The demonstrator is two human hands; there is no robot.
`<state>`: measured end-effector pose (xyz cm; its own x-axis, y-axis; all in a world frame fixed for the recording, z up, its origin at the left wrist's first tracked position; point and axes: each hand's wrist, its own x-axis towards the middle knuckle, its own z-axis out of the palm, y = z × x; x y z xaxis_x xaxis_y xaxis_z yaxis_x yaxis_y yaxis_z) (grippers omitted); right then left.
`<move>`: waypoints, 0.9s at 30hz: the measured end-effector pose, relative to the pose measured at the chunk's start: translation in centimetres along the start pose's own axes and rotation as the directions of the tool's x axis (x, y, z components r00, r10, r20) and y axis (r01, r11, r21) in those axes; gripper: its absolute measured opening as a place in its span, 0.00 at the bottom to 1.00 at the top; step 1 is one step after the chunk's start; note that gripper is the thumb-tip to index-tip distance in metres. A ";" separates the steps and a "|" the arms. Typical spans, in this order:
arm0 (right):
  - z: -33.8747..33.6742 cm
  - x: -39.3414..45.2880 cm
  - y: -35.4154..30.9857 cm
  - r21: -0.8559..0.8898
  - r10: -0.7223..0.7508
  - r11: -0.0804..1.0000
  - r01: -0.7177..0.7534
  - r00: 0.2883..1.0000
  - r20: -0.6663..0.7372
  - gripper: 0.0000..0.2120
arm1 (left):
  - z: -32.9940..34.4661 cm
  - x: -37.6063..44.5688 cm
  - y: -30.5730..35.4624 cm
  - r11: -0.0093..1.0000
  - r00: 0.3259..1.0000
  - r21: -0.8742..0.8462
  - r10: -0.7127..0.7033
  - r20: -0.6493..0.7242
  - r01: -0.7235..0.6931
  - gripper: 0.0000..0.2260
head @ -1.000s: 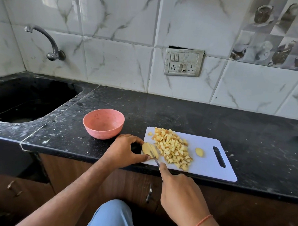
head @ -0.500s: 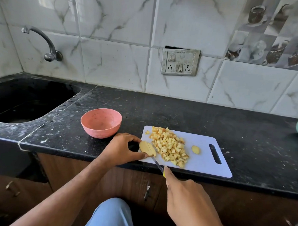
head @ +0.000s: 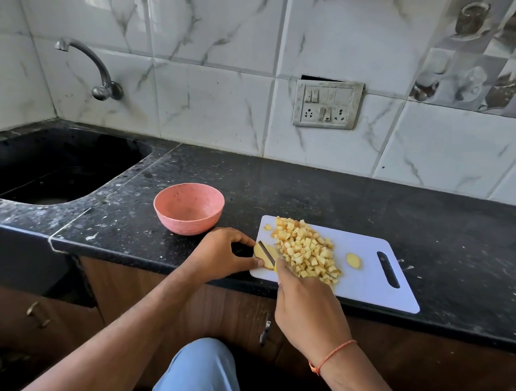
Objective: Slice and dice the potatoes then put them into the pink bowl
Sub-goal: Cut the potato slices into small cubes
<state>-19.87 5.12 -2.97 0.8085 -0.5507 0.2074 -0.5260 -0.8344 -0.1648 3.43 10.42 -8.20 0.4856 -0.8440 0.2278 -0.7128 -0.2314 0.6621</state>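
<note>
Nearest, the right hand [head: 308, 310] grips a knife [head: 266, 252] (yellow handle just showing), blade laid across a potato piece [head: 263, 256] the left hand [head: 221, 255] pinches at the white cutting board's [head: 371, 277] left end; diced potato [head: 304, 252] heaps mid-board, one slice [head: 353, 260] beside it; farther left the pink bowl [head: 188, 207] sits on the black counter [head: 339, 199].

We stand at a black speckled stone counter [head: 325, 192] against a wall of white marble-look tiles [head: 213, 104]. A dark sink [head: 54, 168] is sunk into the counter, with a curved metal tap [head: 91, 67] on the wall above it. A grey switch-and-socket plate [head: 328, 104] sits mid-wall beside decorative teacup tiles [head: 478, 54]. Brown wooden cabinets [head: 231, 306] with metal handles run below, in soft daylight.
</note>
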 end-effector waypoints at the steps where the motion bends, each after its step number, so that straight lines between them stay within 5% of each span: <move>1: 0.2 0.3 -0.1 -0.016 -0.002 1.000 0.002 1.000 0.000 0.28 | 0.0 0.0 0.0 1.000 1.000 -0.006 -0.006 -0.001 0.006 0.22; 11: 1.1 1.4 -0.8 -0.163 -0.005 0.986 0.013 0.999 0.052 0.30 | -0.4 0.0 1.0 0.998 0.999 -0.043 -0.052 0.012 0.053 0.17; 27: -1.4 -2.7 0.8 -0.056 -0.004 0.998 0.013 0.987 0.158 0.31 | -0.4 0.3 1.4 0.991 0.990 -0.005 -0.130 0.045 0.131 0.19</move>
<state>-22.83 5.91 -2.27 0.8423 -0.5363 0.0536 -0.5291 -0.8417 -0.1075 2.79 10.08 -6.91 0.5511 -0.8275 0.1076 -0.6406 -0.3370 0.6900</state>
